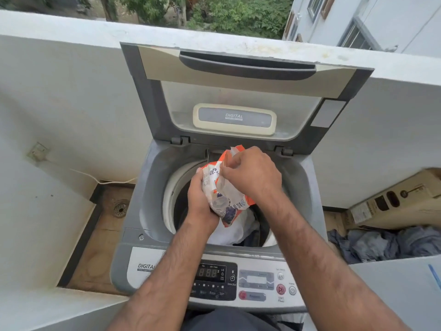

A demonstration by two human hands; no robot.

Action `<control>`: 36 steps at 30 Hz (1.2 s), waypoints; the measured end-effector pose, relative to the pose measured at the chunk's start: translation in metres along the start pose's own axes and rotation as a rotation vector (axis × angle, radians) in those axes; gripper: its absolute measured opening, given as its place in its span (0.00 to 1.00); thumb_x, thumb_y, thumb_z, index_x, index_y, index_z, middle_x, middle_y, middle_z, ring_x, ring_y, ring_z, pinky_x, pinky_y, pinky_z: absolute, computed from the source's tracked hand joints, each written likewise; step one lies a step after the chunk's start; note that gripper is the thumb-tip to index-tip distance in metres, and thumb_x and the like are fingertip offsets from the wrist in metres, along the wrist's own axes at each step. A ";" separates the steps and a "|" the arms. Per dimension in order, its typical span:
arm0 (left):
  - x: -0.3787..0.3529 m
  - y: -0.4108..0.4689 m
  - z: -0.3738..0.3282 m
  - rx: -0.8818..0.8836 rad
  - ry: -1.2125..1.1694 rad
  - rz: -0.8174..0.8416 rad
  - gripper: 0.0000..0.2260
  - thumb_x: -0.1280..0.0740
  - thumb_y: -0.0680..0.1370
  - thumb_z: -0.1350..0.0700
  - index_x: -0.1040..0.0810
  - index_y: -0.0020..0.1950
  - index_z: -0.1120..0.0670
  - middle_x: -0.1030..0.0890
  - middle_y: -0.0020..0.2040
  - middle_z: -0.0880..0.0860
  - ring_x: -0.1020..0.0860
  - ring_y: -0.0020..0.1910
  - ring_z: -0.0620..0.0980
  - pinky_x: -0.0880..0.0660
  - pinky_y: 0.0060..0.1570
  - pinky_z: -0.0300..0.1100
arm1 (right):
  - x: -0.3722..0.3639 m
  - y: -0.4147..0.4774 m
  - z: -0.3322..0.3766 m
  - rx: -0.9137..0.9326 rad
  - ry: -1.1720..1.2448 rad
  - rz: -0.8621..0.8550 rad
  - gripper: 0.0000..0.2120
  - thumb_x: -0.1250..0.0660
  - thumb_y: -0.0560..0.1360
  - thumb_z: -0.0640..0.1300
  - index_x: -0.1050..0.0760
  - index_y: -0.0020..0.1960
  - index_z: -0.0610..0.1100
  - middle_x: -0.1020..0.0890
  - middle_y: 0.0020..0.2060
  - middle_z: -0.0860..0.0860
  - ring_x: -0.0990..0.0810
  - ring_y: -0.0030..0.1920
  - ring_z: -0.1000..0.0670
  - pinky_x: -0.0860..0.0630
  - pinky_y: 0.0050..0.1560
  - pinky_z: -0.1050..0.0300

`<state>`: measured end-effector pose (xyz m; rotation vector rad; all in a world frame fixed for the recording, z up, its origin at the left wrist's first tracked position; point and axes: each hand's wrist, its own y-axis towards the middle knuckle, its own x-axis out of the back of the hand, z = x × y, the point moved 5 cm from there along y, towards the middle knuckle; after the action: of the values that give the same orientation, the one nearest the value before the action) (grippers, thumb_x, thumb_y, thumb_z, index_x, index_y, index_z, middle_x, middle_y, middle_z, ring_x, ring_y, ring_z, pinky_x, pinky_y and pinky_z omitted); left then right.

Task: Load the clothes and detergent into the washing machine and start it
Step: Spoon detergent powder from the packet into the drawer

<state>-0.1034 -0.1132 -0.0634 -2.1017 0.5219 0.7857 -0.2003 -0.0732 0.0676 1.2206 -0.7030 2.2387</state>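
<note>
- R hand [250,174]: fingers curled tight, thumb + fingertips pinched on the pouch's top edge, near its torn white corner.
- L hand [202,199]: wrapped round the lower left side of the pouch; fingers mostly hidden behind it, thumb tip shows at the top left. Firm grip, closed on the pouch.
- Pouch [224,199]: orange + white detergent pack w/ purple print, crumpled, held tilted, top end toward the lid hinge, bottom end toward the person. It hangs directly over the drum opening, not touching the rim.
- Drum [176,206]: clothes [238,231] inside, white fabric on top, dark piece at the near edge.
- Washer [152,187]: grey top-loader, lid [238,96] swung up and leaning back against the balcony wall.
- Panel [214,280] at the near edge, under the forearms: display reads 888; red start button [280,289] at its right, untouched.
- More grey clothes [381,242] heaped right of the washer, cardboard box [401,199] behind them.
- Floor drain [120,209] left of the washer.
</note>
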 end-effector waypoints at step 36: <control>0.042 -0.017 0.006 -0.077 -0.102 -0.152 0.27 0.46 0.84 0.38 0.18 0.65 0.56 0.17 0.65 0.63 0.22 0.68 0.64 0.32 0.75 0.61 | -0.020 -0.032 -0.052 0.094 0.563 -0.181 0.08 0.27 0.77 0.53 0.14 0.42 0.52 0.21 0.52 0.60 0.21 0.54 0.59 0.21 0.54 0.55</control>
<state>-0.0650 -0.1019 -0.0861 -2.1302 0.2778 0.8315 -0.2019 -0.0201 0.0327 0.6049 -0.2581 2.3162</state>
